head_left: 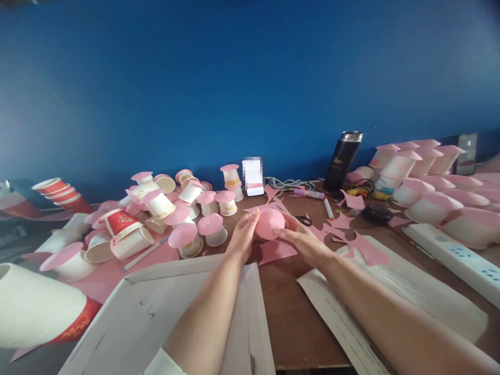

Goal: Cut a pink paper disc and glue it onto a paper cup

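Between my two hands is a round pink paper disc (269, 224), raised slightly at its middle like a shallow cone. My left hand (245, 234) grips its left edge, thumb uppermost. On the right edge, my right hand (299, 234) pinches the paper between thumb and fingers. Whether a cup is under the disc cannot be made out. Beneath the hands a flat pink paper piece (276, 252) lies on the brown table (289, 312). Left of my hands stand paper cups with pink discs on top, the nearest being a white cup (215, 237).
A stack of red cups (64, 195) leans at far left. White cardboard (164, 312) lies under my left forearm. Pink scraps (367, 250), a black flask (342, 161), a purple glue stick (308, 194), a phone (253, 177) and a power strip (461, 255) surround the work area.
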A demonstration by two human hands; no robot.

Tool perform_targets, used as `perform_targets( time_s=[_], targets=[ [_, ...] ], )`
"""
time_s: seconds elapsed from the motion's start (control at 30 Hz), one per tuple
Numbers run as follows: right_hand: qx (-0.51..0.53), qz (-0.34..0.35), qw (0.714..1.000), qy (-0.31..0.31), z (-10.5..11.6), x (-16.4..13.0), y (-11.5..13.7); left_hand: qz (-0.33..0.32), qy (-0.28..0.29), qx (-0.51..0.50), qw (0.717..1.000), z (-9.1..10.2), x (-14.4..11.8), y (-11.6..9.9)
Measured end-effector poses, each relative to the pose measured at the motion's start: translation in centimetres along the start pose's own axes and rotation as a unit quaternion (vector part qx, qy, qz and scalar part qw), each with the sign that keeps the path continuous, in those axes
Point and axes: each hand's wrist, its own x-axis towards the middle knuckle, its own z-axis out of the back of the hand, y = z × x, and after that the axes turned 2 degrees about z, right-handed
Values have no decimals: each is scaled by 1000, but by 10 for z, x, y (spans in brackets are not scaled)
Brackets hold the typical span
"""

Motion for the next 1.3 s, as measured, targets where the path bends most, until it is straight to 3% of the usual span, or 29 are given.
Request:
perform_targets(
  time_s=[0.17, 0.43, 1.03, 1.3],
  targets=[
    [84, 15, 996, -9, 3, 6, -3, -73, -20, 39, 996, 3, 2, 4],
    [103, -8, 994, 16, 7, 14, -10, -107, 37, 156, 981, 2, 0, 5],
    [105, -6, 994, 23, 4, 11, -10, -180, -37, 276, 944, 3, 3, 15],
    [131, -33, 991, -1, 5, 10, -11, -159, -32, 111, 981, -2, 0, -4]
  ],
)
